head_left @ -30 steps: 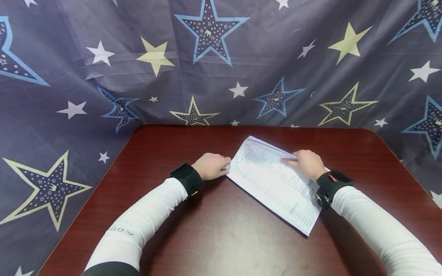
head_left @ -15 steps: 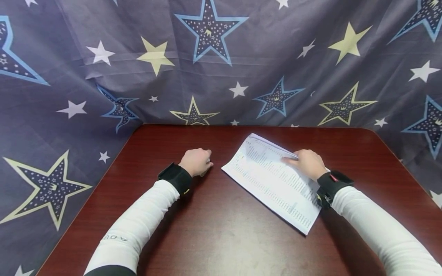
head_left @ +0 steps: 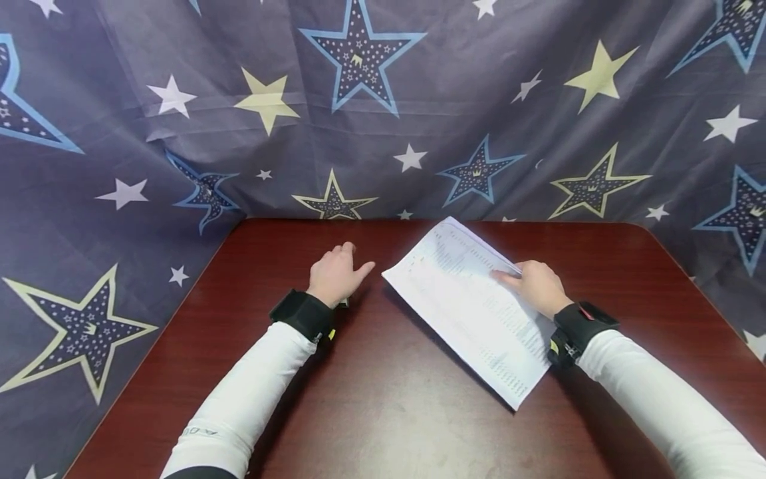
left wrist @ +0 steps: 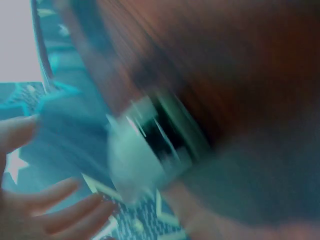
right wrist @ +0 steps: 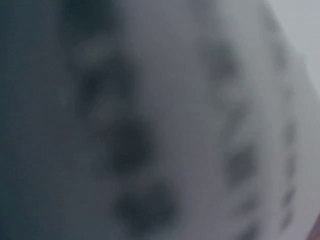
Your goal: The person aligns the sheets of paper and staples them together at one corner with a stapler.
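A stack of printed paper sheets (head_left: 461,306) lies slantwise in the middle of the head view. My right hand (head_left: 540,287) grips its far right edge, thumb on top and the other fingers hidden underneath. To the left of the sheets, my left hand (head_left: 335,274) is spread over the table, thumb out toward the paper's left corner and apart from it. A small pale-and-black object (left wrist: 145,145), badly blurred, appears beside the spread fingers (left wrist: 55,205) in the left wrist view; its kind is unclear. Blurred print on the paper (right wrist: 185,125) fills the right wrist view.
The dark red wooden table (head_left: 383,412) has rounded far corners. A grey curtain with stars (head_left: 383,159) hangs right behind it and along its left side. Each wrist wears a black band (head_left: 302,316) over a white sleeve.
My left hand has left the sheets' left corner, moved left and away, and spread its fingers. The stack's far corner has shifted slightly away while my right hand keeps hold.
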`<state>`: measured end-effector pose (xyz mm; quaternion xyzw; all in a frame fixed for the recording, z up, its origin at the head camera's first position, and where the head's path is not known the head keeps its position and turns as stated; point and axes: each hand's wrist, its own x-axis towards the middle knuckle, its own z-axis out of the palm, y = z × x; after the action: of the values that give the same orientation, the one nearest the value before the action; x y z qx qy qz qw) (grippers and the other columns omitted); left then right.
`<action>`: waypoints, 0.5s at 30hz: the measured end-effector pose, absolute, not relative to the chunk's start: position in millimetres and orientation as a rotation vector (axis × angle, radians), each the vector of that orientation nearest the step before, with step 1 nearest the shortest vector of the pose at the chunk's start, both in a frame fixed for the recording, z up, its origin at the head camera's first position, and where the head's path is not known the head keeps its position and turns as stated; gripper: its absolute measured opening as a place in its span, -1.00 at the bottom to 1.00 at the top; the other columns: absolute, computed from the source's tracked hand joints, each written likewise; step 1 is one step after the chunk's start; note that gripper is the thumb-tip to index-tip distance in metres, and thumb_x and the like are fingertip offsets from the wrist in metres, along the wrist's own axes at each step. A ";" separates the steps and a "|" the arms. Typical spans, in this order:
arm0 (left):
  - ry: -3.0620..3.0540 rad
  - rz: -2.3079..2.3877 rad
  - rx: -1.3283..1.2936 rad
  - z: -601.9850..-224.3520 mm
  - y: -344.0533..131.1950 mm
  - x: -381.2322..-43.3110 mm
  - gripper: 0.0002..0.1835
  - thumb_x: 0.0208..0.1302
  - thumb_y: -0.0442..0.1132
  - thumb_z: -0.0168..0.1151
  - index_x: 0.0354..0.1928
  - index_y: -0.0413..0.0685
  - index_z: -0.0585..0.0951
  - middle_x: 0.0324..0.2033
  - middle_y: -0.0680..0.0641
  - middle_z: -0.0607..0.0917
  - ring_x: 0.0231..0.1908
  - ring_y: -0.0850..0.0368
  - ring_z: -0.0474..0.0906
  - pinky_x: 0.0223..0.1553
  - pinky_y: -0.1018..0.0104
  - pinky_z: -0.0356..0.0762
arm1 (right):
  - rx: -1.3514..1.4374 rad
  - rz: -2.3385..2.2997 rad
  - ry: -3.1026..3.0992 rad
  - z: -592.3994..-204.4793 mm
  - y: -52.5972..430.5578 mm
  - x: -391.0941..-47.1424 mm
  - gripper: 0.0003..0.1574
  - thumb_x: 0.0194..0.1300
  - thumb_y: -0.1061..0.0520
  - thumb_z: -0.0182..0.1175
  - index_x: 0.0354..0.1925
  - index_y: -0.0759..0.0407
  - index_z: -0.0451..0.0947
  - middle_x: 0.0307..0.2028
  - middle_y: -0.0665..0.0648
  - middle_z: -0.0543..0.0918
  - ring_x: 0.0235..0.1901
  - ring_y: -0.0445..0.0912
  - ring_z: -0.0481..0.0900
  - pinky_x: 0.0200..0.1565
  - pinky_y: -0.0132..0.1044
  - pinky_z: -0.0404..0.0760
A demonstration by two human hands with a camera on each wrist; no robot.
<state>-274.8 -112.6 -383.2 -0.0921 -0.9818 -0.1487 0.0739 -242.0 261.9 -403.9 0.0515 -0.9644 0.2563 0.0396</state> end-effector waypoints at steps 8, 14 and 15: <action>-2.675 -1.861 -0.215 -379.5 -78.3 -255.4 -0.25 0.39 0.06 0.12 0.40 -0.23 0.10 0.21 -0.34 0.45 0.13 -0.19 0.49 0.09 -0.04 0.45 | 0.044 1.054 -2.894 -394.8 252.1 -236.6 -0.34 0.36 -0.27 0.12 -0.07 0.33 0.59 -0.47 0.17 0.65 -0.50 0.00 0.53 -0.41 -0.19 0.45; -2.630 -2.214 -0.194 -386.5 -62.8 -243.9 -0.63 0.42 -0.19 0.13 0.09 -0.34 0.49 -0.21 -0.22 0.69 -0.34 0.02 0.69 -0.23 0.11 0.65 | 0.029 1.326 -2.833 -391.9 239.0 -226.5 -0.29 0.42 -0.23 0.06 0.14 0.36 0.46 -0.31 0.25 0.67 -0.42 -0.01 0.59 -0.33 -0.20 0.50; -2.628 -2.192 -0.196 -387.1 -61.9 -243.2 -0.69 0.42 -0.22 0.13 0.02 -0.34 0.54 -0.30 -0.18 0.70 -0.42 0.08 0.67 -0.29 0.17 0.66 | 0.027 1.356 -2.830 -391.9 237.7 -224.4 -0.28 0.42 -0.24 0.05 0.15 0.36 0.45 -0.30 0.25 0.67 -0.42 -0.02 0.59 -0.33 -0.21 0.52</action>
<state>-243.2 -61.9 -387.1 -0.0566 -0.7589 -0.6330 -0.1423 -224.4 237.7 -391.9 0.0087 -0.9018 0.4320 0.0020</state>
